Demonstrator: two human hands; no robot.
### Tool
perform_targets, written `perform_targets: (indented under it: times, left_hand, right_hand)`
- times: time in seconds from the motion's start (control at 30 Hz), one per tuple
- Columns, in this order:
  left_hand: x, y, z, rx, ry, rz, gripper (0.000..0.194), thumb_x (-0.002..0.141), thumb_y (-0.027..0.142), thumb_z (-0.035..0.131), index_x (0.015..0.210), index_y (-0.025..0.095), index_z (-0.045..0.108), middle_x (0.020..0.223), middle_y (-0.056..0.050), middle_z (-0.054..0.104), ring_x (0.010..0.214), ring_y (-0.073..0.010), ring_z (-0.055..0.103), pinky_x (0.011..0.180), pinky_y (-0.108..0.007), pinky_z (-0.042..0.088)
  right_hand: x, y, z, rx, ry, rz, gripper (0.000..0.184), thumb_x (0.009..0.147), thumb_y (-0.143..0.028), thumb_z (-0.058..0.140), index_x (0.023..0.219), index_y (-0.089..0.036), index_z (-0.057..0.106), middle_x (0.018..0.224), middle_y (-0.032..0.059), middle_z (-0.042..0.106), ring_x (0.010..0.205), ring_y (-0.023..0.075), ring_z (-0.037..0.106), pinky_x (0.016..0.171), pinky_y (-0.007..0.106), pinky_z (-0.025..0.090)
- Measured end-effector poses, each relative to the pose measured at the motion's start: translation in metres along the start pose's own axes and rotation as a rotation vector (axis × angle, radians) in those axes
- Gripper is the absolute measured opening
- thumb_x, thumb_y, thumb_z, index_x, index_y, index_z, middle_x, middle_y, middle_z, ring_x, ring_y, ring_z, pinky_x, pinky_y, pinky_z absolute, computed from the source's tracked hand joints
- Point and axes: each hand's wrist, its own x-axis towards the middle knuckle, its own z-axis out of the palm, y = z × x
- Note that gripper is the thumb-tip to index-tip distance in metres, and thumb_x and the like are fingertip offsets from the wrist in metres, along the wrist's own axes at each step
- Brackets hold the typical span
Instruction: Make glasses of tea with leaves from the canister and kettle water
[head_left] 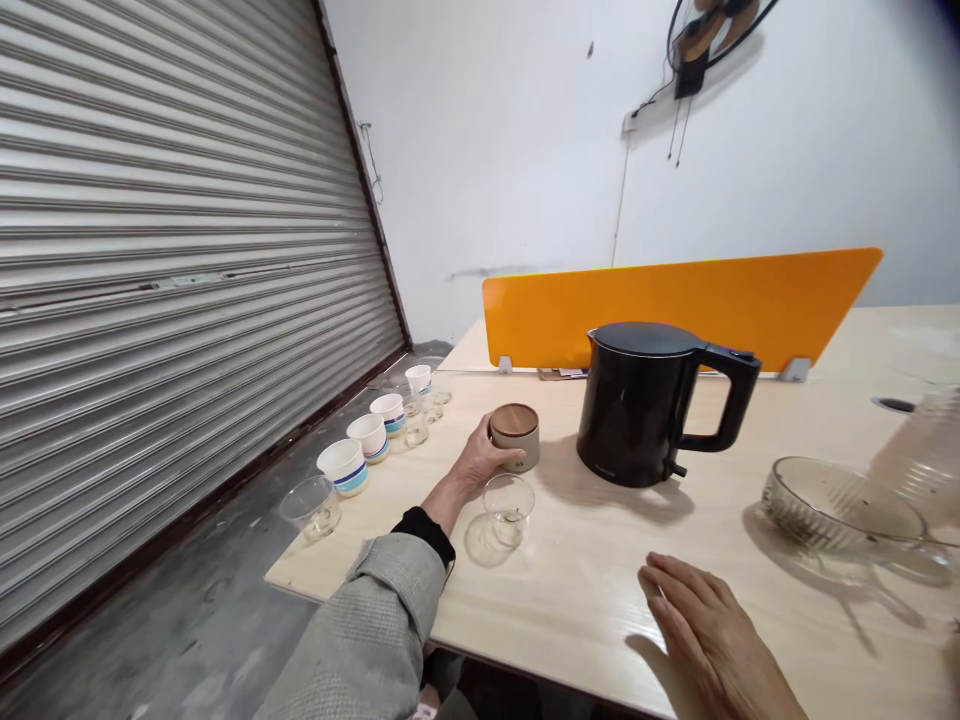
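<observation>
My left hand [480, 456] is wrapped round a small beige canister [529, 450] with a round wooden lid [515, 419], which stands upright on the table. Just in front of it is a clear cup [508, 505] with a few dark bits at its bottom. My right hand [709, 625] hovers above the table near the front edge, holding nothing, its fingers stretched out. Beyond that hand a black electric kettle [634, 410] stands with its handle pointing right.
White paper cups [343, 466] with blue bands and several clear cups [311, 505] line the table's left edge. A glass bowl [840, 505] and stacked clear cups [926, 455] stand at the right. An orange divider [675, 300] runs behind the kettle.
</observation>
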Motion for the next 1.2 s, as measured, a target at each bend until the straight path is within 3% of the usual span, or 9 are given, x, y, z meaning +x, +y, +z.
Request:
perform_targets:
  times: [0.33, 0.63, 0.8, 0.9, 1.0, 1.13, 1.2]
  left_hand:
    - [0.004, -0.008, -0.007, -0.049, -0.073, 0.013, 0.091, 0.053, 0.020, 0.096, 0.135, 0.021, 0.055, 0.133, -0.012, 0.066, 0.124, -0.0299, 0.060, 0.107, -0.047, 0.049]
    - [0.011, -0.006, -0.004, -0.096, -0.086, 0.007, 0.094, 0.052, 0.018, 0.096, 0.136, 0.020, 0.054, 0.132, -0.014, 0.066, 0.122, -0.0310, 0.062, 0.107, -0.049, 0.048]
    - [0.012, -0.007, -0.005, -0.104, -0.117, -0.002, 0.092, 0.054, 0.020, 0.095, 0.137, 0.020, 0.055, 0.128, -0.013, 0.069, 0.121, -0.0312, 0.062, 0.108, -0.050, 0.047]
    - [0.011, -0.008, -0.005, -0.106, -0.121, 0.001, 0.096, 0.053, 0.022, 0.096, 0.139, 0.021, 0.054, 0.129, -0.013, 0.068, 0.122, -0.0315, 0.062, 0.109, -0.050, 0.046]
    - [0.011, -0.008, -0.006, -0.106, -0.114, 0.009, 0.102, 0.051, 0.025, 0.097, 0.142, 0.022, 0.052, 0.134, -0.014, 0.065, 0.125, -0.0323, 0.060, 0.110, -0.050, 0.045]
    - [0.013, -0.004, -0.014, -0.084, -0.040, 0.010, 0.111, 0.044, 0.028, 0.100, 0.144, 0.022, 0.051, 0.145, -0.019, 0.056, 0.134, -0.0371, 0.053, 0.114, -0.055, 0.039]
    - [0.013, 0.001, -0.021, -0.071, 0.037, 0.028, 0.108, 0.048, 0.032, 0.099, 0.144, 0.022, 0.051, 0.150, -0.021, 0.050, 0.140, -0.0381, 0.046, 0.117, -0.056, 0.033]
  right_hand:
    - [0.005, 0.012, 0.005, -0.047, -0.010, -0.025, 0.033, 0.089, -0.050, 0.061, 0.111, -0.029, 0.074, 0.123, 0.0096, 0.072, 0.121, 0.0363, 0.064, 0.098, 0.059, 0.052]
    - [0.003, 0.014, -0.005, -0.175, -0.037, -0.048, 0.039, 0.096, -0.043, 0.054, 0.130, -0.030, 0.068, 0.137, 0.0072, 0.066, 0.123, 0.0332, 0.063, 0.097, 0.051, 0.057]
    - [0.008, 0.005, -0.007, -0.146, -0.019, -0.067, 0.036, 0.094, -0.046, 0.056, 0.122, -0.030, 0.072, 0.130, 0.0071, 0.070, 0.120, 0.0333, 0.065, 0.096, 0.052, 0.057]
    - [0.010, 0.000, -0.008, -0.107, 0.011, 0.020, 0.037, 0.095, -0.049, 0.052, 0.115, -0.029, 0.075, 0.125, 0.0078, 0.073, 0.114, 0.0328, 0.068, 0.093, 0.051, 0.060]
    - [0.013, 0.001, -0.014, -0.039, 0.068, 0.152, 0.043, 0.094, -0.055, 0.051, 0.120, -0.029, 0.072, 0.127, 0.0077, 0.072, 0.115, 0.0328, 0.068, 0.091, 0.048, 0.061]
    - [0.034, 0.006, -0.043, 0.052, 0.185, 0.398, 0.059, 0.092, -0.063, 0.049, 0.141, -0.031, 0.057, 0.138, 0.0083, 0.065, 0.123, 0.0361, 0.063, 0.095, 0.053, 0.057]
    - [0.056, 0.005, -0.061, 0.154, 0.263, 0.495, 0.069, 0.091, -0.066, 0.048, 0.149, -0.029, 0.048, 0.144, 0.0110, 0.060, 0.127, 0.0374, 0.060, 0.100, 0.054, 0.053]
